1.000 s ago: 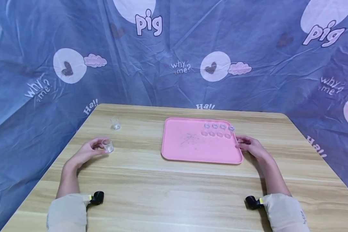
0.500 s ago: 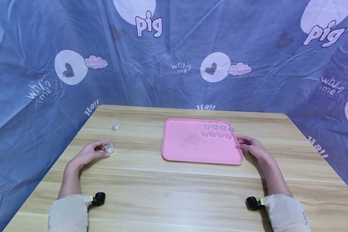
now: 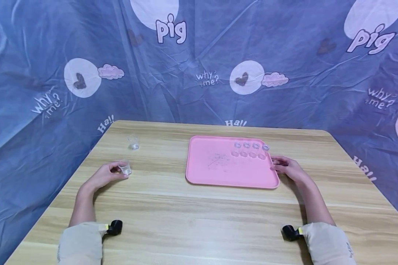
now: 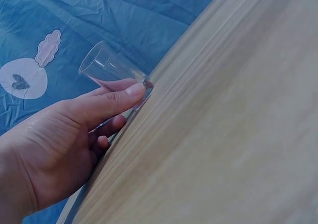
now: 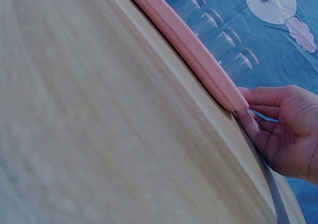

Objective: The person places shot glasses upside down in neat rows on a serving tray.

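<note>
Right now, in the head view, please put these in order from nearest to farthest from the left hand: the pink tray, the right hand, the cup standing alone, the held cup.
1. Held cup: pinched in the left hand.
2. Cup standing alone: beyond that hand, slightly right.
3. Pink tray: farther right across the table.
4. Right hand: at the tray's right edge.

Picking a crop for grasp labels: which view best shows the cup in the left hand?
Left wrist view: the clear cup is largest there, rim and wall plain, and the left hand grips it near the base. The head view shows it small, from above. The right wrist view doesn't show it.
</note>
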`<state>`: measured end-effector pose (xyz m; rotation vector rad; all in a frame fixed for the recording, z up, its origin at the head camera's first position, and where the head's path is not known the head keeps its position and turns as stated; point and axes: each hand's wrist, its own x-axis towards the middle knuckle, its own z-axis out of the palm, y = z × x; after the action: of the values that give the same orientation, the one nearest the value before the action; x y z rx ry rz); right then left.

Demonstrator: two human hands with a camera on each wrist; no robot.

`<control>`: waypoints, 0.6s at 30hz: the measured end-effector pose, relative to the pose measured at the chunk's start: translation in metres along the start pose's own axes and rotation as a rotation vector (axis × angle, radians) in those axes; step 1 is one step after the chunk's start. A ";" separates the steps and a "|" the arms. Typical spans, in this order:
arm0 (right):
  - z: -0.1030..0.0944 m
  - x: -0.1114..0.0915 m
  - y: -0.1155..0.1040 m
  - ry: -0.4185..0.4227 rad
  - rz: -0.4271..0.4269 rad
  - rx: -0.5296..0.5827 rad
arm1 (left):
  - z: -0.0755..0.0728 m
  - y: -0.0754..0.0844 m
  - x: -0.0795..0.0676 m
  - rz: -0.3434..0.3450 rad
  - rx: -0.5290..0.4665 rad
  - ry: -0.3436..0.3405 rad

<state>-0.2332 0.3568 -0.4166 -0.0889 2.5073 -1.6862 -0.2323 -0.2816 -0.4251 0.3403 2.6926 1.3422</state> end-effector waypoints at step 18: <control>0.000 0.001 0.004 0.011 -0.003 -0.005 | 0.001 0.004 0.005 -0.008 0.042 -0.011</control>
<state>-0.2340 0.3584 -0.4203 -0.0832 2.5206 -1.6865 -0.2363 -0.2769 -0.4226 0.3391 2.7137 1.2801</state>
